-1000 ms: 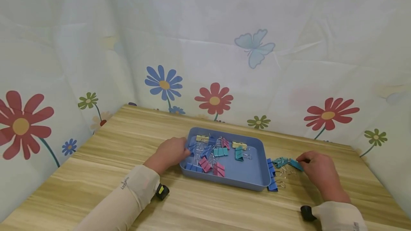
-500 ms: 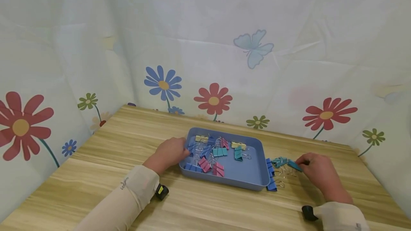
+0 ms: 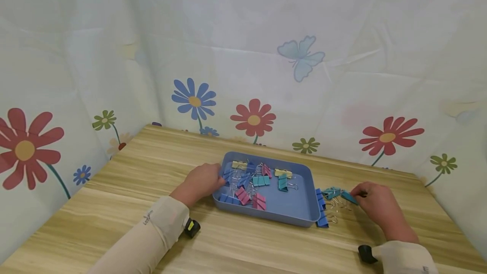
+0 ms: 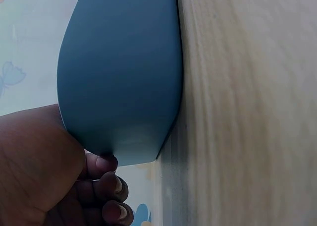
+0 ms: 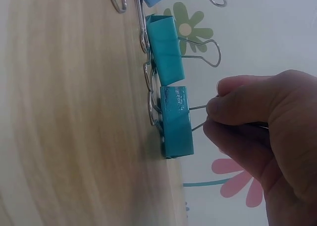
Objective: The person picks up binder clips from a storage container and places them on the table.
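Right wrist view shows me the right hand [image 5: 270,122] pinching with its fingers [image 5: 240,104] the wire handle [image 5: 198,107] of a teal clip [image 5: 177,124], right of the blue tray [image 3: 291,204] on the tabletop [image 3: 167,155]; the left hand [image 3: 201,183] grips this tray's left end.

Shallow blue tray [image 3: 296,204] of assorted binder clips [image 3: 261,181], left end gripped by the left hand [image 3: 203,182]; one teal binder clip [image 5: 177,122], outside it, wire handle [image 5: 198,107] pinched by the right hand [image 3: 377,202].
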The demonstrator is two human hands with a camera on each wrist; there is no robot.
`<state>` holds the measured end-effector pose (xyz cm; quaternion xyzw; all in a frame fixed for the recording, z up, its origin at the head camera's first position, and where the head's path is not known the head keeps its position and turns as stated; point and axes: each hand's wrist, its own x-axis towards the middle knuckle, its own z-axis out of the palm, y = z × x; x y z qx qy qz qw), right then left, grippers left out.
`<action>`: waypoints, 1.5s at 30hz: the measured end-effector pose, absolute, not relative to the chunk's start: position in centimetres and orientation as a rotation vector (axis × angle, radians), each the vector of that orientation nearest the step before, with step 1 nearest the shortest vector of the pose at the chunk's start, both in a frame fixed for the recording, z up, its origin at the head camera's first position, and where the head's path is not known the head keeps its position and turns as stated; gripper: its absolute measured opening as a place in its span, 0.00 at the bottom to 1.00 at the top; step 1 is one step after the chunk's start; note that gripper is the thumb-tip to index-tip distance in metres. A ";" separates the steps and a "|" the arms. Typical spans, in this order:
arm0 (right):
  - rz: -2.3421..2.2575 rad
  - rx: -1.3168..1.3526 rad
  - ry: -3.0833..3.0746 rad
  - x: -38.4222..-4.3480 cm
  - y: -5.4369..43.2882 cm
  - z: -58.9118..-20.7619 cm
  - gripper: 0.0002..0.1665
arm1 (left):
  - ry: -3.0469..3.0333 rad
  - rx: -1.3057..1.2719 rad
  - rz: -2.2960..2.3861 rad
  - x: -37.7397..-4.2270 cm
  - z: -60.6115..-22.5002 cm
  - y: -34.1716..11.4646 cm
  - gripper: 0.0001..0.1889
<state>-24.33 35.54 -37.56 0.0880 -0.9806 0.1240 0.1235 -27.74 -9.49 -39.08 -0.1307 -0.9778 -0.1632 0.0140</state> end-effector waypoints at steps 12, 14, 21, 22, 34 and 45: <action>0.410 0.351 -2.828 -24.3 35.5 -37.7 0.05 | -3.045 -0.401 -0.505 -27.9 -39.4 -9.6 0.09; 0.416 0.360 -2.829 -24.3 35.6 -37.6 0.05 | -3.046 -0.399 -0.502 -28.0 -39.5 -9.6 0.10; 0.459 0.355 -2.818 -24.2 35.5 -37.5 0.08 | -3.052 -0.391 -0.493 -28.1 -39.6 -9.6 0.10; 0.467 0.352 -2.811 -24.2 35.5 -37.4 0.08 | -3.052 -0.391 -0.490 -28.1 -39.6 -9.6 0.10; 0.691 0.309 -2.747 -24.4 33.1 -37.3 0.20 | -3.040 -0.401 -0.468 -27.9 -39.2 -9.7 0.10; 0.718 0.392 -2.716 -24.6 31.0 -37.7 0.22 | -3.013 -0.427 -0.401 -27.8 -39.3 -9.7 0.10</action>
